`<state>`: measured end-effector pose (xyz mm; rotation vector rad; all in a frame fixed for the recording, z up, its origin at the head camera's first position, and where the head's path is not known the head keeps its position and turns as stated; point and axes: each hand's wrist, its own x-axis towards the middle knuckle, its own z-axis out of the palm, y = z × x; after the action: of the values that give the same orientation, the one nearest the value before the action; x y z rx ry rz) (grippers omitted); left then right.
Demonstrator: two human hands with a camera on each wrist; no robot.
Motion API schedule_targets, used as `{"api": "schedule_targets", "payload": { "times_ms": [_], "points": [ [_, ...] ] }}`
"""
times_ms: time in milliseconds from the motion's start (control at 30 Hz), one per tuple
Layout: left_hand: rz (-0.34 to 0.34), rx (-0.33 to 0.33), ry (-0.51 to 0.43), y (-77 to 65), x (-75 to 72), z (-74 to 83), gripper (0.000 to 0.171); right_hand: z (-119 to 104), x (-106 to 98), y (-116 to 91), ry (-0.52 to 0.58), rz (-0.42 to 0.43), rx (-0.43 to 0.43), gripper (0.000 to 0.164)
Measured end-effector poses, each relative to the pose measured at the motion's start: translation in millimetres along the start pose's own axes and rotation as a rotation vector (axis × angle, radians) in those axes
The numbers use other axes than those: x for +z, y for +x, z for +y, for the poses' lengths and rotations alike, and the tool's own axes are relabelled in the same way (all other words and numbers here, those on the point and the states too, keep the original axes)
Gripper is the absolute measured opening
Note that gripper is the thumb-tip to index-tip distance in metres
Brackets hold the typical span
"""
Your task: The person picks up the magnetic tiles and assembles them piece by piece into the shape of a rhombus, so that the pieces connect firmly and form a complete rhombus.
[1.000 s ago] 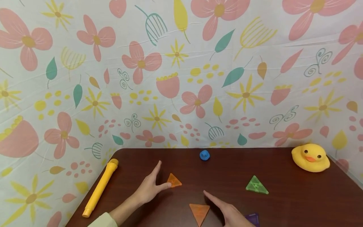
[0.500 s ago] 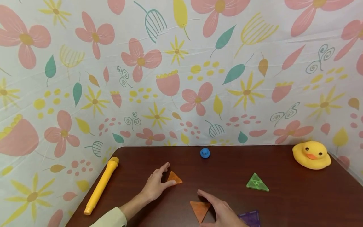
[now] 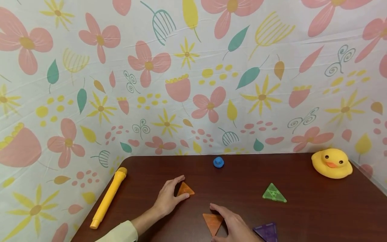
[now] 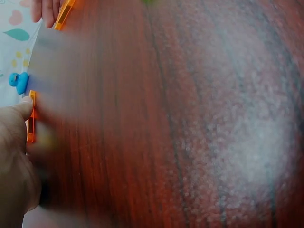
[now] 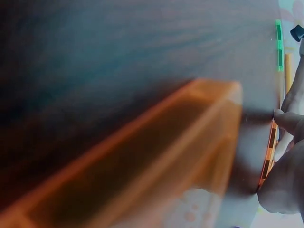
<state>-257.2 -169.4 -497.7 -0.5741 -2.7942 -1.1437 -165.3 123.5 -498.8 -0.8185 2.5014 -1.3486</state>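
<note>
Around a translucent orange triangular magnetic tile (image 3: pixel 184 189), my left hand (image 3: pixel 168 198) pinches with its thumb at the near edge and fingers at the far side. The left wrist view has my left thumb (image 4: pixel 23 109) against this tile (image 4: pixel 31 123). Closer to me, a second orange triangular tile (image 3: pixel 212 223) lies between the curled index finger and thumb of my right hand (image 3: pixel 237 227). My right hand (image 5: pixel 285 175) touches an orange tile (image 5: pixel 270 147) in the right wrist view. A purple tile (image 3: pixel 267 232) lies beside my right hand.
A green triangular tile (image 3: pixel 273 193) lies to the right. A small blue duck (image 3: pixel 218 162) and a big yellow duck (image 3: pixel 332 164) stand at the back; a yellow toy microphone (image 3: pixel 108 198) lies left. A blurred orange piece (image 5: pixel 142 156) fills the near right wrist view.
My left hand has moved right and brought its fingers around its orange tile. My right hand has shifted left onto the nearer orange tile, uncovering more of the purple one.
</note>
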Motion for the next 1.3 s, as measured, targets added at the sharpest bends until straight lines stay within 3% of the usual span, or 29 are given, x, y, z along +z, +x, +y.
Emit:
{"api": "schedule_targets", "payload": {
  "times_ms": [333, 633, 900, 1300],
  "points": [
    [0.019, 0.014, 0.002, -1.1, 1.2, -2.1, 0.063, -6.8, 3.0, 2.9, 0.017, 0.009, 0.061, 0.086],
    [0.028, 0.009, -0.013, -0.2, 1.4, -3.9, 0.060, -8.7, 3.2, 4.8, 0.041, -0.032, 0.019, 0.085],
    [0.028, 0.021, -0.024, -0.3, 1.0, -2.8, 0.059, -10.3, 3.0, 4.5, 0.008, -0.029, -0.027, 0.095],
    [0.030, 0.014, -0.025, 0.3, 0.6, -3.3, 0.058, -12.0, 0.3, 2.6, -0.034, 0.074, 0.085, 0.097]
  ]
}}
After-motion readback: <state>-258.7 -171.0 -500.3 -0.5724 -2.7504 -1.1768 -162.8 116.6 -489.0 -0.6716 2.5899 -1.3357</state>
